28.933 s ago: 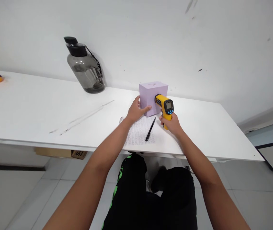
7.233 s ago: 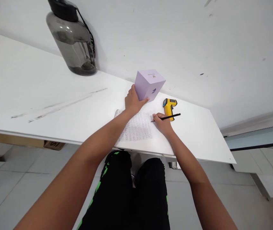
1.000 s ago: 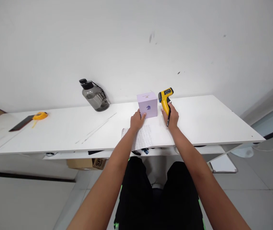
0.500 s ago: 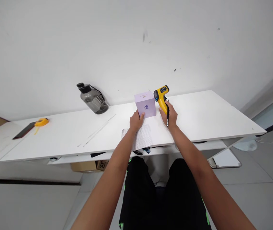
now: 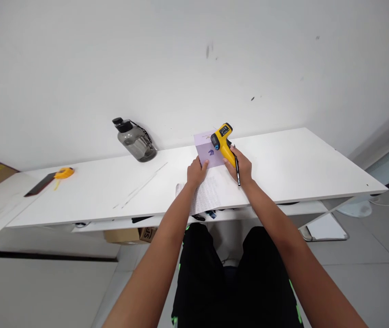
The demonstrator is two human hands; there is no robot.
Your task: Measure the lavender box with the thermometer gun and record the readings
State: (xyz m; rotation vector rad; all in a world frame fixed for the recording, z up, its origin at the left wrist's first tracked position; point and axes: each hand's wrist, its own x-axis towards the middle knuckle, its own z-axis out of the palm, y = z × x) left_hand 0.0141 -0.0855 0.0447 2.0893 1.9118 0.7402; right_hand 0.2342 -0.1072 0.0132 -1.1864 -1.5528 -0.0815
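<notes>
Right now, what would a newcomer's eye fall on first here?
Probably the yellow thermometer gun in the right hand, held up in front of the lilac box, which the left hand grips on the white table. Next would likely come the grey water bottle, standing farther left near the wall.

A scuffed white wall (image 5: 167, 59) rises behind a long white table (image 5: 290, 159), with a shelf (image 5: 297, 208) beneath it and a pale grey tiled floor (image 5: 355, 253) below.
</notes>
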